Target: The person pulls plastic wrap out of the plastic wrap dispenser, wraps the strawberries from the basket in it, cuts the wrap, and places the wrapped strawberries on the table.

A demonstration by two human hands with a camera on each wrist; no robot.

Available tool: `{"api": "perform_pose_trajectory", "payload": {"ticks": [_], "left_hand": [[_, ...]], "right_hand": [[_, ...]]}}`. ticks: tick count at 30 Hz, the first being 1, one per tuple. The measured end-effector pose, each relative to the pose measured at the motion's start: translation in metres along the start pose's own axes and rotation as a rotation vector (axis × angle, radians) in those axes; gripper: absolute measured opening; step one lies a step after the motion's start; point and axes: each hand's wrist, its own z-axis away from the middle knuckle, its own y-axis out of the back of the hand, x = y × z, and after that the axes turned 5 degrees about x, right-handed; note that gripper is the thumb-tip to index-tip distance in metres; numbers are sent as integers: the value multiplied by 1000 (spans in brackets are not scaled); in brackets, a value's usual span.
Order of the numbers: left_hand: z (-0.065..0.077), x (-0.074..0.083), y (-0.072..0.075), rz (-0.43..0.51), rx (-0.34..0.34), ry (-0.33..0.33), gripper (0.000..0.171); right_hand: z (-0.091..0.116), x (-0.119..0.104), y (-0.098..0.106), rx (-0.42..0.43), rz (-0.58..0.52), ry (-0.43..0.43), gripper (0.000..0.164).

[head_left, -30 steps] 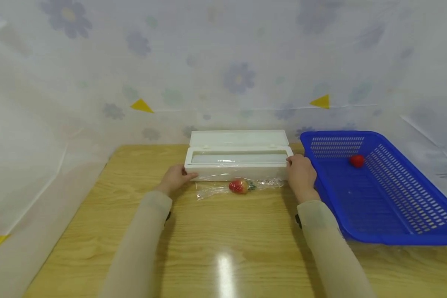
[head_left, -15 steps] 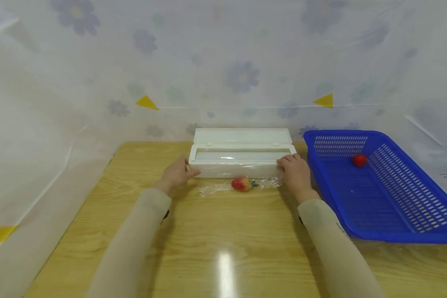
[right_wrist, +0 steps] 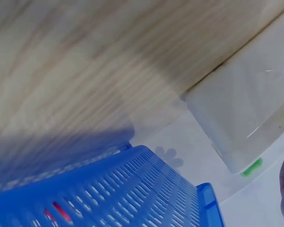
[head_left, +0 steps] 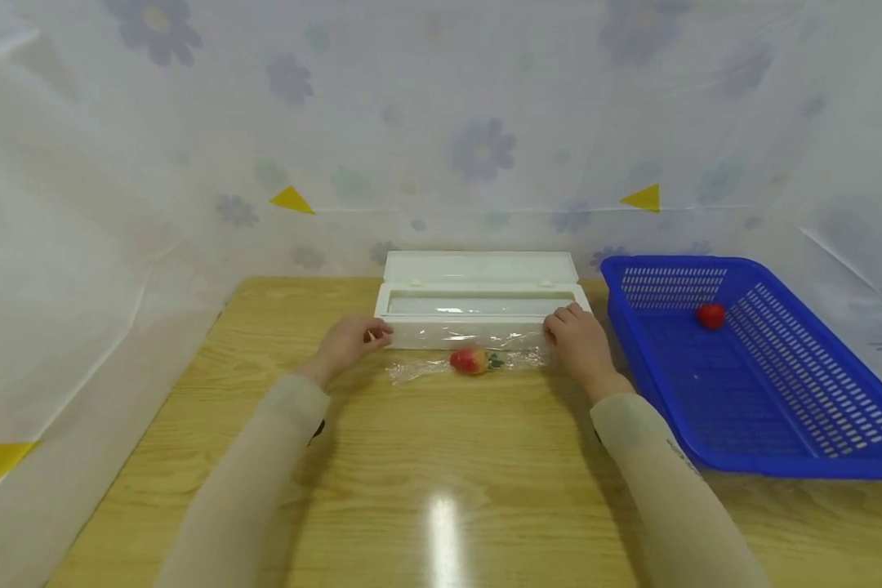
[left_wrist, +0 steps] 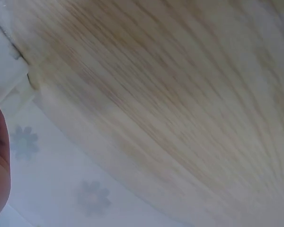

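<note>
A white cling film dispenser box (head_left: 485, 288) lies lengthwise at the back of the table, its lid (head_left: 479, 266) raised. Clear cling film (head_left: 441, 336) hangs over its front side. At the box's front left corner, my left hand (head_left: 345, 343) pinches the film's edge between thumb and fingers. My right hand (head_left: 577, 339) has curled fingers pinching the film near the front right corner. Just before the box lies a red and yellow strawberry (head_left: 469, 360) with green leaves, wrapped in film with crumpled ends. Both wrist views show only a sliver of hand, fingertips hidden.
A blue plastic basket (head_left: 760, 467) stands right of the box, close to my right forearm. Inside it sits a red strawberry-like fruit (head_left: 710, 316). A flowered sheet (head_left: 441, 98) with yellow triangles hangs behind the wooden table (head_left: 441, 441).
My left hand has shifted from the box's left end to the film at its front left corner. My right hand has slid inward from the right end. The head view has tilted slightly.
</note>
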Motion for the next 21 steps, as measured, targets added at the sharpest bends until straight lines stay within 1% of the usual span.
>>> {"api": "perform_pose_trajectory", "payload": {"ticks": [3, 6, 7, 9, 10, 12, 14, 16, 18, 20, 21], "left_hand": [[2, 1, -3, -30, -27, -113, 20], [4, 4, -8, -61, 5, -238, 20], [5, 5, -9, -67, 21, -272, 21], [7, 7, -12, -82, 44, -316, 23], [7, 8, -13, -87, 48, -330, 24], [9, 8, -15, -90, 37, -340, 25], [11, 10, -15, -112, 18, -354, 27], [13, 11, -15, -162, -18, -369, 29], [14, 12, -15, -212, -52, -392, 30], [13, 13, -16, -258, -96, -413, 28], [12, 14, -17, -235, -126, -367, 24]], "right_hand": [[3, -2, 2, -80, -5, 17, 14], [4, -4, 6, -194, -1, -7, 14], [4, -5, 7, -229, 2, -16, 17], [3, -7, 9, -283, 0, -23, 23], [4, -7, 9, -308, 10, -19, 24], [5, -7, 9, -338, 18, -12, 25], [7, -8, 10, -371, 35, 0, 25], [9, -9, 9, -400, 54, 24, 28], [12, -11, 8, -432, 45, 43, 31], [14, -15, 8, -482, 16, 44, 29], [15, -16, 8, -500, -1, 51, 28]]}}
